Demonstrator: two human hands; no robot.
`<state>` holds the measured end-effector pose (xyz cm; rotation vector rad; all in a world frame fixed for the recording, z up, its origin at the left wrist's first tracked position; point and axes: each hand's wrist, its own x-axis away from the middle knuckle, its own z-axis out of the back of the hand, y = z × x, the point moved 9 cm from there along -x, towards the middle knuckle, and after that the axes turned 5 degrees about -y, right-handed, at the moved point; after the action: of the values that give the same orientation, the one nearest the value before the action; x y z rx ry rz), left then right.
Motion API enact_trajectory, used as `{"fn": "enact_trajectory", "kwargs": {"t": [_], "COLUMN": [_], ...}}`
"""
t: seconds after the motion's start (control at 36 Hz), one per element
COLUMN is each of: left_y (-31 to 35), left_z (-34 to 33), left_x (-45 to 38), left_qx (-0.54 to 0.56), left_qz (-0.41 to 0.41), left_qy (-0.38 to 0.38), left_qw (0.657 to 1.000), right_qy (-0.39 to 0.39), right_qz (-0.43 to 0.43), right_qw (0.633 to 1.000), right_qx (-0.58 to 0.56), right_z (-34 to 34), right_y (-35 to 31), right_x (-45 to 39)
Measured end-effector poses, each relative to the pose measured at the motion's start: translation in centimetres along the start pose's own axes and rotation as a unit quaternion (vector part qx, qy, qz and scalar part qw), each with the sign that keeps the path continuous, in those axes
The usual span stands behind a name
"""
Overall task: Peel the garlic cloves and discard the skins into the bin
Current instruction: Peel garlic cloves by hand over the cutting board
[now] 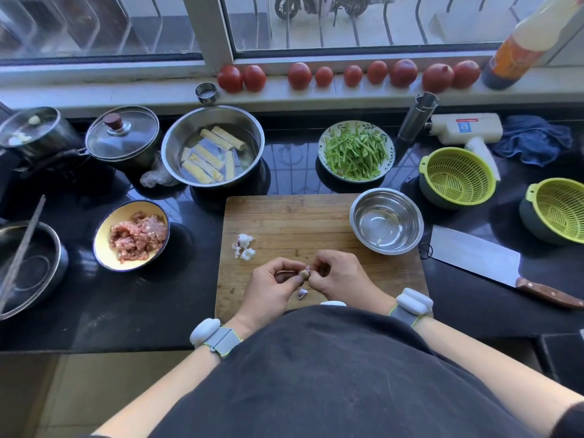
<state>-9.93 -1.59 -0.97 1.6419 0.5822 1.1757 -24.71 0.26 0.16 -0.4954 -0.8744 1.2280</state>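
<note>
We see both hands meet over the near part of the wooden cutting board (316,222), which lies on the dark counter (158,298). The left hand (271,279) and the right hand (339,275) each pinch the same garlic clove (304,273) between curled fingertips, so both grips are clamped on it from opposite sides. The clove sits just above the board, between the two thumbs. Right below it, a small purplish scrap of garlic skin (302,293) lies on the board. Farther left on the board we see a loose pile of white skins (244,245), well apart from the hands.

At the board's right far corner stands a small steel bowl (386,221) with a pale piece inside near its front wall; we cannot tell whether it is a peeled clove. A cleaver (493,263) lies on the counter to the right of the board, blade toward the bowl. To the left sits a yellow bowl of minced meat (132,235). Behind the board we see a larger steel bowl (212,145) holding pale rolls in water, and a plate of green shreds (356,150). Two green colanders (458,177) stand at the right. Tomatoes (298,75) line the windowsill.
</note>
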Motion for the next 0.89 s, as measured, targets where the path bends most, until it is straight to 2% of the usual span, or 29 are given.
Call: {"fn": "enact_trajectory", "kwargs": {"t": [0.44,0.72,0.89], "left_y": [0.2,-2.1,-2.1], "left_z": [0.0,0.5,0.6], "left_x": [-0.1,-0.8,-0.8], "left_qx": [0.027,0.194,0.189], "left_qz": [-0.016,0.038,0.042], "left_qy": [-0.003,0.028,0.030], "left_qw": [1.000,0.980,0.981], "right_qy": [-0.030,-0.018,-0.044], "right_qz": [-0.043,-0.051,-0.076], "right_qw": [0.998,0.998,0.996], "right_qx": [-0.017,-0.018,0.004], "right_z": [0.2,0.4,-0.3], "right_y": [0.3,1.0,1.6], "right_x": [0.2,0.2,-0.2]}}
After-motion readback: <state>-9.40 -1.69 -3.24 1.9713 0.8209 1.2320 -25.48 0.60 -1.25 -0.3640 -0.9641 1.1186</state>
